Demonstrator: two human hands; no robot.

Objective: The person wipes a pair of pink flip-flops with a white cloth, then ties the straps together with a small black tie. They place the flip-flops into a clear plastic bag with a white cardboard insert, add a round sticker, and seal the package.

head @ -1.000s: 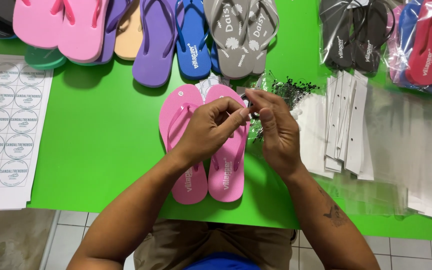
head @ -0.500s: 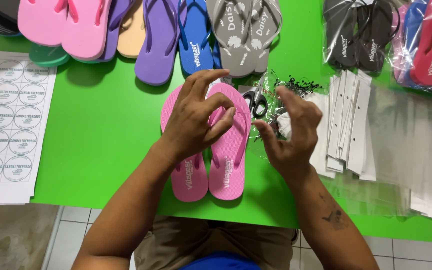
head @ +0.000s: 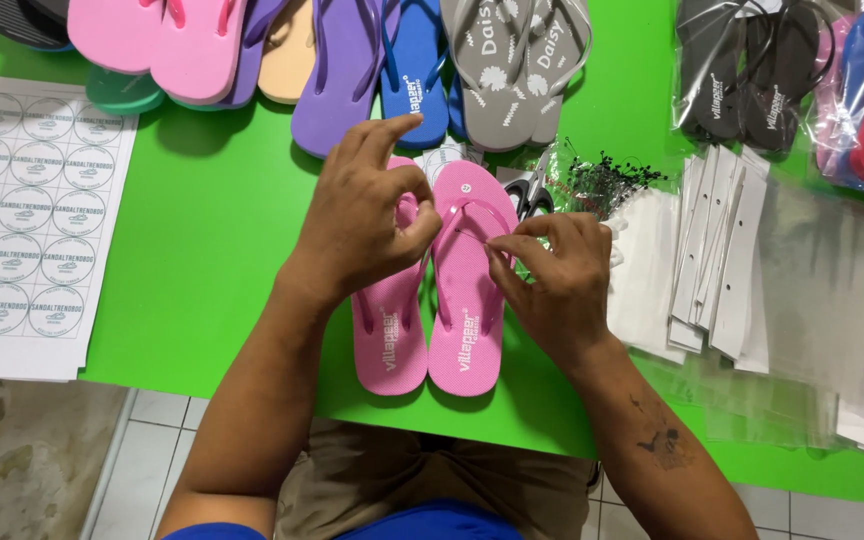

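Pink flip-flop pair [head: 430,300] lies flat, soles down, side by side and touching, on the green table [head: 202,230] near its front edge. Everything below is placed relative to that pair.

Left hand [head: 362,225] sits over the left sandal's toe end, fingers curled, index raised, thumb and fingertips pinched together near the strap; what's inside the pinch is too small to tell. Right hand [head: 552,280] is on the right sandal's outer edge, thumb and forefinger closed on the strap [head: 482,210] close to the toe post (possibly also on a tiny fastener, can't confirm).

Risks, as a judgement:
- Both hands load the toe ends only; heels are free, so a sideways pull on the strap could swing the pair out of alignment.
- Pair sits close to the front edge; a drag toward the body could tip the heels over it.
- Scissors [head: 527,190] and a heap of small black fasteners [head: 602,180] lie just beyond the pair on the right; a wrist sweep could scatter them.
- White card strips [head: 717,260] and clear bags [head: 832,330] further right are loose and light.

Orientation: long axis runs front to back across the table, nearly straight, slight tilt. Toes point away from the person, toward the row of coloured sandals [head: 352,60]; heels point at the body. Sticker sheet [head: 22,210] lies well off left.
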